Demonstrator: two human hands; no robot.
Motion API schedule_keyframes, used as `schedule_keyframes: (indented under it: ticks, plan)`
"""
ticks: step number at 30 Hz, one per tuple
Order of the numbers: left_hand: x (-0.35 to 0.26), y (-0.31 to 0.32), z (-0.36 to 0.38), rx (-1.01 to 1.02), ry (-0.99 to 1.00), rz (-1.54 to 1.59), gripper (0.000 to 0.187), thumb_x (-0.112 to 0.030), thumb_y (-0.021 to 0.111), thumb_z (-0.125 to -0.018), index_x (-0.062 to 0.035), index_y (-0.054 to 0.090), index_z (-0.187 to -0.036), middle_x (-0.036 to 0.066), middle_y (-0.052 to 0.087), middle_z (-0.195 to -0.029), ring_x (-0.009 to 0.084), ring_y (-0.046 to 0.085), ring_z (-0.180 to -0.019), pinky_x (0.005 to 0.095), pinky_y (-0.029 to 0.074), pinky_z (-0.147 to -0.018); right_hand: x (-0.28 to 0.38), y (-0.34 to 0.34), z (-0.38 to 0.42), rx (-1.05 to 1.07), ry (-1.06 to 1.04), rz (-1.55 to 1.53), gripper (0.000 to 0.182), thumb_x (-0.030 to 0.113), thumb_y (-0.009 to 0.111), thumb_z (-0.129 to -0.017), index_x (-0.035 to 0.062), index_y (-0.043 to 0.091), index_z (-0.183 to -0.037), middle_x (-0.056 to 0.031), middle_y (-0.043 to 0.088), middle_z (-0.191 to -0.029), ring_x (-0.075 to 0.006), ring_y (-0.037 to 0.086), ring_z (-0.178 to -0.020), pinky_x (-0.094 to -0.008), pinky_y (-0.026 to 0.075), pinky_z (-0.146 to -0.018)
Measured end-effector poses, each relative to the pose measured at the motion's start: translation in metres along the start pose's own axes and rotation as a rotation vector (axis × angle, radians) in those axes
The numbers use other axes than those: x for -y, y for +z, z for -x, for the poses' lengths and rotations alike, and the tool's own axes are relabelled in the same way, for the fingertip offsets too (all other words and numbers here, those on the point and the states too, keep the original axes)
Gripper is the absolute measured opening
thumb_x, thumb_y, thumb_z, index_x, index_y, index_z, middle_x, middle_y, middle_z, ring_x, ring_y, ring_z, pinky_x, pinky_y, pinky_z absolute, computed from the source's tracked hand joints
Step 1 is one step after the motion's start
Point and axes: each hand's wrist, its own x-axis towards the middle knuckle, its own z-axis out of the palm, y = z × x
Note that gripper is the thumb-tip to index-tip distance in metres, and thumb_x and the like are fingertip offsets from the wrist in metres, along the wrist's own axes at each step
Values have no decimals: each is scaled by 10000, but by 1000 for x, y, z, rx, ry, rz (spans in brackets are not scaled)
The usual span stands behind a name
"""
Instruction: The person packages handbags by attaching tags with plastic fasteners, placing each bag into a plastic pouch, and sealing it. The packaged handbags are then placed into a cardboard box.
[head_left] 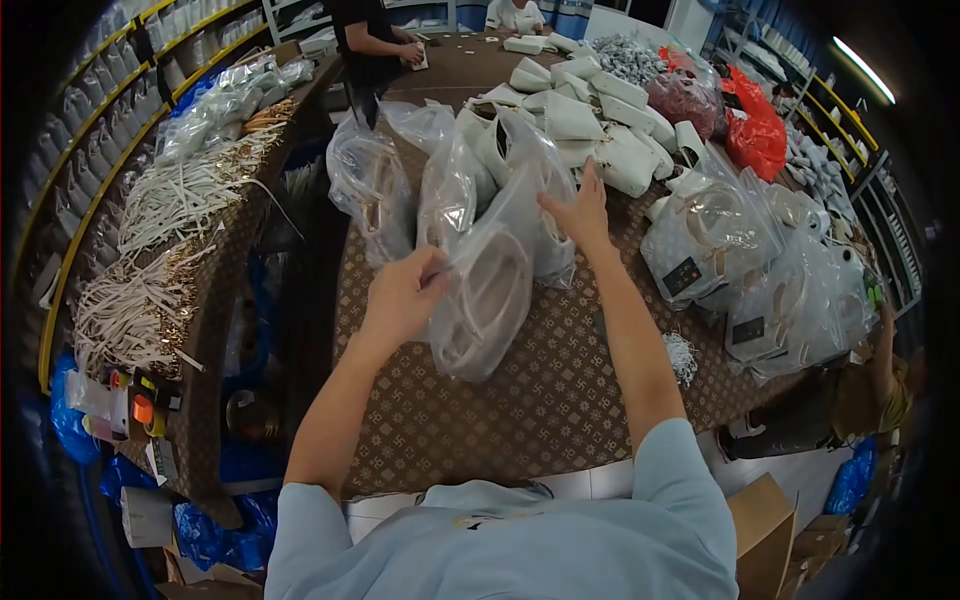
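Note:
Just in front of me on the patterned table a clear plastic bag (487, 300) holds a pale handbag with a looped handle. My left hand (402, 298) is closed, its thumb and fingers pinching this plastic bag's left edge. On the other side, my right hand (582, 215) has its fingers spread and thumb out beside the plastic; whether it touches is hard to tell. Behind stand more bagged handbags: one in a clear bag (370, 185) at the left and another (458, 190) in the middle.
Unwrapped pale handbags (570, 110) are heaped at the back. Bagged handbags (720, 240) stand at the right by white shreds (681, 358). Straps with gold clips (140, 300) cover the left table. A person in dark clothes (375, 40) works at the far end; another person's arm (885, 345) shows at right.

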Motion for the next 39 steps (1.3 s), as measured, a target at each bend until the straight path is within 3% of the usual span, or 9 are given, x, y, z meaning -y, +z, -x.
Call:
schedule_keyframes:
  ticks: [4,6,8,12,14,18,21,26,39]
  plan:
    - [-11,-20,18,52,-47,-96,160,-138,605,-792,-75,598,-939,123,642,-804,310,626,-768,356,468,-674,17,10,-22,-171,-13,153,897,391,696,-729,22,221,-1395,-243,324,-1372,-391,260,-1297,-432,259,-1059]
    - [-7,-31,22,110,33,-93,158,-139,603,-790,-82,602,-937,121,639,-795,309,622,-758,360,467,-664,40,-14,11,-253,-178,-113,832,364,687,-742,14,271,-1372,-221,367,-1349,-379,294,-1283,-429,264,-1054]
    - [-7,-33,21,175,109,-75,156,-140,601,-788,-89,607,-935,119,636,-785,308,618,-748,364,466,-655,67,-43,49,321,-510,-387,700,314,697,-744,45,396,-1317,-171,439,-1305,-345,328,-1272,-420,281,-1042]
    - [-28,-38,10,256,325,-270,144,-154,594,-787,-117,620,-924,124,620,-740,318,597,-718,394,460,-620,101,-85,78,476,-699,-167,411,215,712,-725,77,595,-1094,-103,585,-1088,-312,449,-1166,-417,344,-969]
    - [-35,-42,7,303,441,-265,134,-167,610,-778,-117,631,-900,99,627,-754,297,605,-714,377,467,-616,99,-97,80,511,-812,46,190,148,722,-692,80,645,-852,-64,614,-849,-273,574,-934,-376,440,-794]
    - [-55,-58,22,191,429,-324,130,-183,630,-764,-109,642,-870,66,628,-767,275,610,-702,355,473,-611,105,-135,123,500,-629,-37,113,181,667,-740,96,602,-777,-36,563,-731,-229,588,-626,-335,453,-541]
    - [-52,-59,32,273,465,-533,118,-185,641,-761,-102,651,-843,45,621,-770,254,612,-688,338,475,-599,92,-136,129,530,-521,-66,108,185,654,-753,95,596,-768,-44,573,-745,-242,592,-653,-349,460,-567]
    - [-49,-51,31,-230,430,-516,86,-122,645,-760,-76,662,-832,49,610,-755,235,606,-659,308,475,-571,105,-147,124,543,-496,-34,115,197,635,-765,88,600,-765,-57,592,-746,-256,596,-668,-366,464,-583]
    - [-32,-35,64,-302,194,-237,105,-32,652,-756,-50,664,-858,64,620,-784,198,600,-644,274,468,-565,106,-136,110,669,-665,84,136,208,632,-761,75,636,-789,-58,616,-734,-247,604,-699,-354,465,-621]
